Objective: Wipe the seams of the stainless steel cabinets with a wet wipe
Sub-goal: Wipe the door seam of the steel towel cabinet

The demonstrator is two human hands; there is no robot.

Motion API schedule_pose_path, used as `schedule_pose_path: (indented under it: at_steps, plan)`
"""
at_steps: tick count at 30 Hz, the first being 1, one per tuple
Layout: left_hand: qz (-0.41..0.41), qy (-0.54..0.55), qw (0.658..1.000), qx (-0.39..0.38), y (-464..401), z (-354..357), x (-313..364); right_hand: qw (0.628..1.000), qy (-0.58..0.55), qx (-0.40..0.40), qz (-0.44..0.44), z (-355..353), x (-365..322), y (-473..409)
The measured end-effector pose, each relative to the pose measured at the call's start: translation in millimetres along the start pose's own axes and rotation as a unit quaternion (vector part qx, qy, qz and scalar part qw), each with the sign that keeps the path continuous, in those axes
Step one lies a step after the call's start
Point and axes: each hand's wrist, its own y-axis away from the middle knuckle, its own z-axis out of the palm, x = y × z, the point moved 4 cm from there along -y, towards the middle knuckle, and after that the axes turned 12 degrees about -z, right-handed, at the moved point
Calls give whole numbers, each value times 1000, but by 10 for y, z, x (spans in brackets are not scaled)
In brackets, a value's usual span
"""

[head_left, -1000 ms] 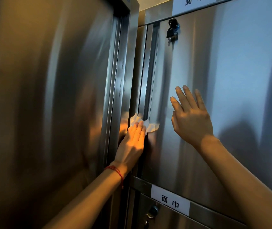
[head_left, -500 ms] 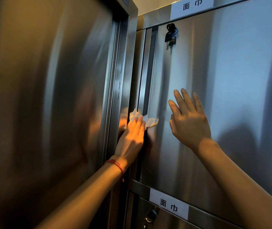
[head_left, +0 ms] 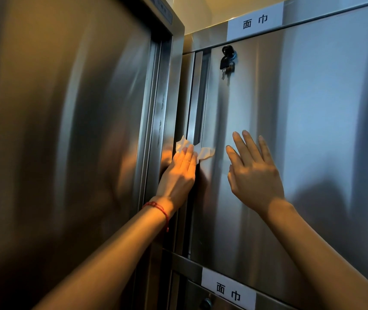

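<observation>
Presently: wet wipe pressed on the cabinet seam, both hands flat

Landmark for all entries: the vertical seam (head_left: 197,113) running down the hinge-side edge of the upper cabinet door.

1. Tall steel panel (head_left: 66,130). Left of the seam, filling the left half of the view. Brushed metal, warm orange reflections. Its framed edge stands just beside the seam.

2. Upper cabinet door (head_left: 301,142). Right of the seam, brushed stainless steel, cool grey-blue sheen. Closed.

3. Right hand (head_left: 253,173). Right of the seam, near it but apart. Palm laid flat against the door, fingers straight and slightly spread, pointing up. Holds nothing.

4. Left hand (head_left: 179,173). On the seam, at about mid-height of the door. Fingers straight and together, pressing the wipe against the metal. A red string bracelet (head_left: 159,208) circles the wrist below.

5. Upper label (head_left: 255,21). Above and right of the seam's top, white, two black characters.

6. Lower label (head_left: 228,290). Below the seam's foot, on the rail over the next door down, same white strip and characters.

7. Wet wipe (head_left: 197,151). Across the seam, white, crumpled, under the left fingertips; its edges stick out above and to the right of them.

8. Keys (head_left: 227,60). Right of the seam near its top, hanging from the door's lock, black heads.
</observation>
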Motion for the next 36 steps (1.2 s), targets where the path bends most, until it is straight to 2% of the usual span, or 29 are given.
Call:
schedule_pose_path:
  at_steps: [10, 21, 36]
  plan:
    - [-7, -12, 1000, -2, -295, -28, -72, 1000, -3, -8, 2, 9, -1, 7]
    - [-24, -33, 998, -46, -232, 63, 1, 1000, 0, -5, -1, 9, -5, 4]
    - [-16, 27, 999, -10, 79, -61, 59, 1000, -1, 2, -1, 12, -2, 13]
